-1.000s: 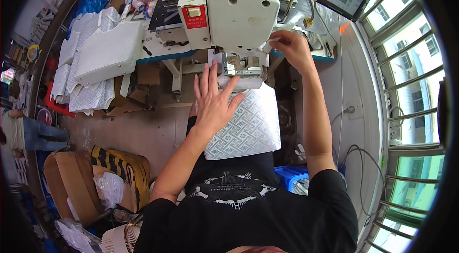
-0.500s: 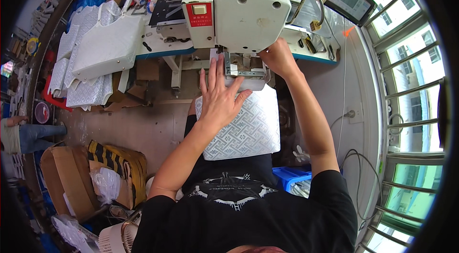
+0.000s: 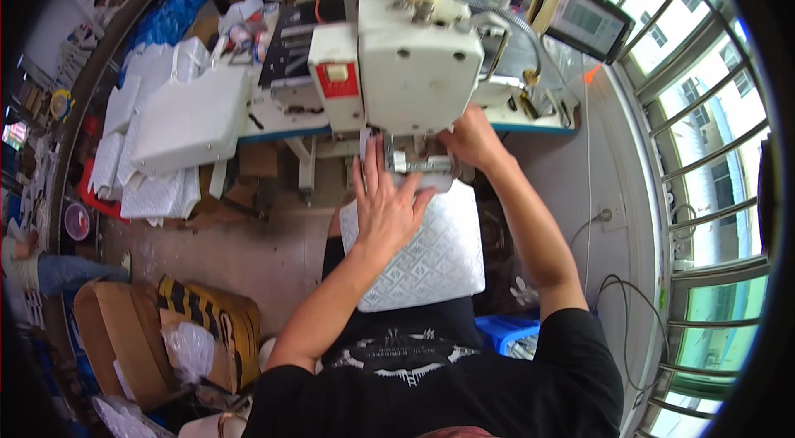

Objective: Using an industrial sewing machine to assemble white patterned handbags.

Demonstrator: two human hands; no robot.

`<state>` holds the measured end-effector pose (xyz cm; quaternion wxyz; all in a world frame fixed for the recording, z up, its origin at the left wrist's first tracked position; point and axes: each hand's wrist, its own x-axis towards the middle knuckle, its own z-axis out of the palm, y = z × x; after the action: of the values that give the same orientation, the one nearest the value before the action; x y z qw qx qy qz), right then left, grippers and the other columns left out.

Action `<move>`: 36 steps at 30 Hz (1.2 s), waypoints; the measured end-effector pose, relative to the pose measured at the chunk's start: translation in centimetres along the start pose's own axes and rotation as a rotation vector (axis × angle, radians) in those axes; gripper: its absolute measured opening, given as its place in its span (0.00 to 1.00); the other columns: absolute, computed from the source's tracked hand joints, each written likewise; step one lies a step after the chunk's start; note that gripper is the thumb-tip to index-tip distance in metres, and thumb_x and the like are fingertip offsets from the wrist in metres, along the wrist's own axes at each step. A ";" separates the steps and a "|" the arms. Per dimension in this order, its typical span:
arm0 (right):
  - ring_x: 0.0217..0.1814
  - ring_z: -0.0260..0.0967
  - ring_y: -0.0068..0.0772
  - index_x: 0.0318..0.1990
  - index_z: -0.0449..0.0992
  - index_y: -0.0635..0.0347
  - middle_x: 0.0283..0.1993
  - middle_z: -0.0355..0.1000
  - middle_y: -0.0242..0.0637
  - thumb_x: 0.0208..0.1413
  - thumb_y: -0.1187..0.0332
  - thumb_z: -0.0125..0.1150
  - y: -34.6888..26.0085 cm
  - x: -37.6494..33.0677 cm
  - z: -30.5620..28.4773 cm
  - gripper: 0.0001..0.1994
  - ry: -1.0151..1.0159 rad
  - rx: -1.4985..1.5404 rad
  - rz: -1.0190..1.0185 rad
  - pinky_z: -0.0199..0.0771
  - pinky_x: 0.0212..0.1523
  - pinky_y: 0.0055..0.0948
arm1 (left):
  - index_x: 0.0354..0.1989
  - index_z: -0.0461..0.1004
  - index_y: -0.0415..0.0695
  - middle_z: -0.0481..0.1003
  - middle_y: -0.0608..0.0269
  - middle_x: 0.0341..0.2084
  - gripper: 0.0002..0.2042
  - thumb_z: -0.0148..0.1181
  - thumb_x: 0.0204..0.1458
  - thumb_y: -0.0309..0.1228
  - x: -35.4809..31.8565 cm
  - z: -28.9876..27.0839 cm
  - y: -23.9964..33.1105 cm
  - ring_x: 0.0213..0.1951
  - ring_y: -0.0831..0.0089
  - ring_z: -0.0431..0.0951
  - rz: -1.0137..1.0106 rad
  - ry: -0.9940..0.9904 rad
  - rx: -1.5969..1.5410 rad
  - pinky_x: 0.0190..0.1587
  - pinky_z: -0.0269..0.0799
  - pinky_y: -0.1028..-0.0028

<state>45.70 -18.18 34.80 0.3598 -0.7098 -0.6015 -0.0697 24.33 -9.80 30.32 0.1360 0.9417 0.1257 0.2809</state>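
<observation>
A white sewing machine (image 3: 422,78) stands in front of me, its metal clamp frame (image 3: 431,165) low under the head. From the clamp a white panel with a silvery geometric pattern (image 3: 426,264) hangs down over my lap. My left hand (image 3: 385,210) lies flat with spread fingers on the panel's upper left, fingertips beside the clamp's left side. At the clamp's right side, my right hand (image 3: 476,140) has its fingers bent together under the machine head. Its fingertips are partly hidden, and what they grip cannot be made out.
Left on the table lie a white handbag (image 3: 195,119) and a stack of patterned white pieces (image 3: 153,181). A control screen (image 3: 588,20) stands at the right, by the barred window. Cardboard boxes (image 3: 124,339) and a blue crate (image 3: 505,330) are on the floor. Another person stands far left.
The whole view has shifted, so the machine and table sit lower in the picture. Both hands keep about the same places at the clamp.
</observation>
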 end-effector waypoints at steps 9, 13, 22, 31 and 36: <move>0.55 0.74 0.57 0.47 0.83 0.57 0.50 0.78 0.47 0.50 0.77 0.67 -0.5 -0.2 -0.6 0.15 -0.070 0.011 0.043 0.78 0.56 0.46 | 0.51 0.83 0.45 0.59 0.23 0.69 0.20 0.60 0.63 0.49 0.3 0.2 1.2 0.77 0.33 0.48 -0.068 -0.042 0.065 0.73 0.44 0.33; 0.56 0.74 0.62 0.49 0.83 0.58 0.53 0.77 0.52 0.49 0.78 0.65 -0.3 -0.2 -0.1 0.17 -0.043 0.007 -0.001 0.78 0.56 0.49 | 0.48 0.84 0.44 0.61 0.27 0.68 0.20 0.60 0.64 0.49 1.1 0.6 0.4 0.76 0.33 0.49 -0.049 -0.009 0.042 0.72 0.46 0.33; 0.49 0.74 0.51 0.43 0.83 0.58 0.45 0.78 0.41 0.49 0.78 0.68 -0.4 -0.2 0.1 0.13 0.091 0.027 -0.029 0.78 0.50 0.43 | 0.48 0.84 0.43 0.63 0.31 0.67 0.21 0.58 0.65 0.50 0.9 -0.5 -0.1 0.75 0.35 0.51 0.015 -0.068 -0.002 0.72 0.47 0.32; 0.48 0.79 0.51 0.51 0.79 0.62 0.52 0.79 0.49 0.53 0.73 0.71 -0.3 -11.2 -1.4 0.17 -0.131 0.200 0.440 0.80 0.51 0.44 | 0.63 0.79 0.48 0.61 0.32 0.70 0.25 0.56 0.66 0.51 0.3 0.3 0.1 0.76 0.36 0.50 -0.028 -0.027 0.033 0.73 0.44 0.32; 0.55 0.77 0.53 0.50 0.79 0.62 0.54 0.77 0.52 0.54 0.69 0.67 -3.5 -11.7 3.7 0.16 -0.336 -0.096 -0.115 0.76 0.56 0.49 | 0.69 0.74 0.50 0.60 0.32 0.70 0.28 0.55 0.66 0.52 0.3 0.3 0.2 0.77 0.37 0.49 0.001 -0.040 0.039 0.73 0.42 0.32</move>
<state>38.13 -25.34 27.34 0.2156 -0.6923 -0.6887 0.0008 24.79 -10.00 30.27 0.1200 0.9497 0.1281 0.2595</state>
